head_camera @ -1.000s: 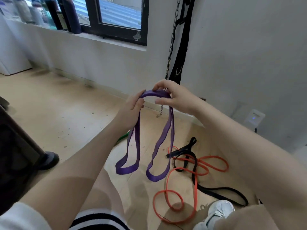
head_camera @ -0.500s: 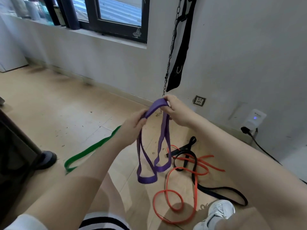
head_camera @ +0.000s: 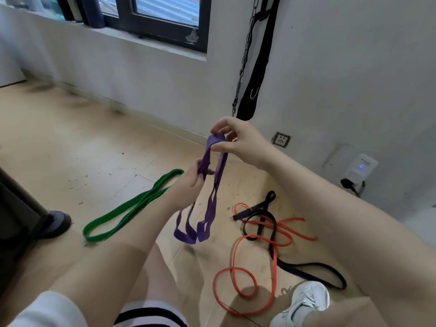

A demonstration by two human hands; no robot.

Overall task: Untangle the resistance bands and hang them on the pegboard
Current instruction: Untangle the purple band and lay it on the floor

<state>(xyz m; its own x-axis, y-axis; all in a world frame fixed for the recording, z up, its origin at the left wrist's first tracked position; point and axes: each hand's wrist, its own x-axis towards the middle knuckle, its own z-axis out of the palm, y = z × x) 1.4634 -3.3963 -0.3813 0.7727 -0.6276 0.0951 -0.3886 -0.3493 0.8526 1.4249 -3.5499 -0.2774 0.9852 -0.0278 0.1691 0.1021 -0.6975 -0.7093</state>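
Bands: one purple [head_camera: 208, 182] in both hands, seemingly three floored.

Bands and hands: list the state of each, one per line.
Purple band: lifted off the floor, folded into hanging loops.
Green band: flat on the floor, alone.
Orange band: on the floor, crossed with the black band.
Left hand: grip closed on purple band.
Right hand: pinching its top.
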